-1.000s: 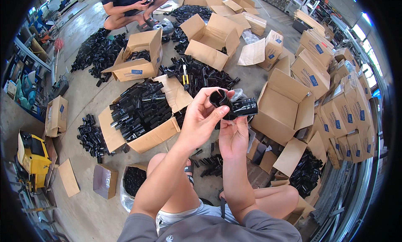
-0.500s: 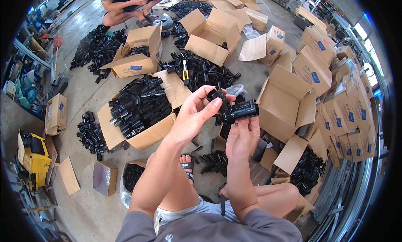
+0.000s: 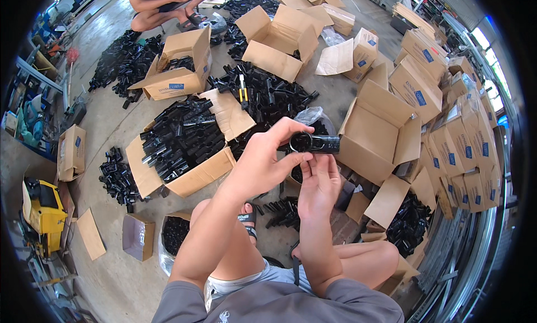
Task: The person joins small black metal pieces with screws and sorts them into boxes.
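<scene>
Over my lap I hold a glossy black tubular fitting, its round open end on the left and its tube pointing right. The thumb and fingers of my left hand close around the ring end. From below, the fingertips of my right hand pinch the tube. Beyond my left forearm, an open cardboard box is heaped with similar black fittings. Behind my hands, a yellow-and-black cutter-like tool rests on a loose pile of black fittings.
An open carton stands to the right, before stacked closed boxes. Metal bars lie at the far right. A yellow machine sits at the left. Another person crouches at the far left, hands together.
The fitting has been turned in my hands, so its round opening now faces me and the tube lies level. My left hand has rolled over with it, and both hands have shifted slightly left.
</scene>
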Demonstrator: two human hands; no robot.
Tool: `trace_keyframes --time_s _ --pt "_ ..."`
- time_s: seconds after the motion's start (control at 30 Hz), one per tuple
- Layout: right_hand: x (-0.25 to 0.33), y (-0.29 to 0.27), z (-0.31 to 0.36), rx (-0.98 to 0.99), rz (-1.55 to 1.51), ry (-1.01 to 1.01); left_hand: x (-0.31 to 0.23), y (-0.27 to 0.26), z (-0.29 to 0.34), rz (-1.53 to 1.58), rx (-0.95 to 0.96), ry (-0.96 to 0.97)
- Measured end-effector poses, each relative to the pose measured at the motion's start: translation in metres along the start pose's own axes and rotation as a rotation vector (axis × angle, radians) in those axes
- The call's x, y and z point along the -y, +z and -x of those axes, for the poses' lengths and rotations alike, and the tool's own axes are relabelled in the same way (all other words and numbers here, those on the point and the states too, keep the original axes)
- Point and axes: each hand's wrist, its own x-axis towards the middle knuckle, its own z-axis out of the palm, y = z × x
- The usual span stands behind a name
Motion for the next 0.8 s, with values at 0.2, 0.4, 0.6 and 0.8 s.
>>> trace_keyframes --time_s 0.2,0.4,0.6,0.8 --pt "-0.015 -0.024 -0.016 -0.062 0.050 0.140 0.000 0.009 0.002 -0.122 0.072 -0.032" --pt "-0.010 -0.016 -0.020 0.083 0.195 0.150 0.024 0.009 -0.012 0.293 -0.026 -0.531" --pt "-0.009 -0.010 -0.033 0.092 0.458 -0.044 0.026 0.005 -0.016 0.380 -0.134 -0.664" --pt "-0.024 -0.069 -0.085 -0.130 0.621 -0.035 0.031 -0.002 -0.012 0.460 -0.242 -0.663"
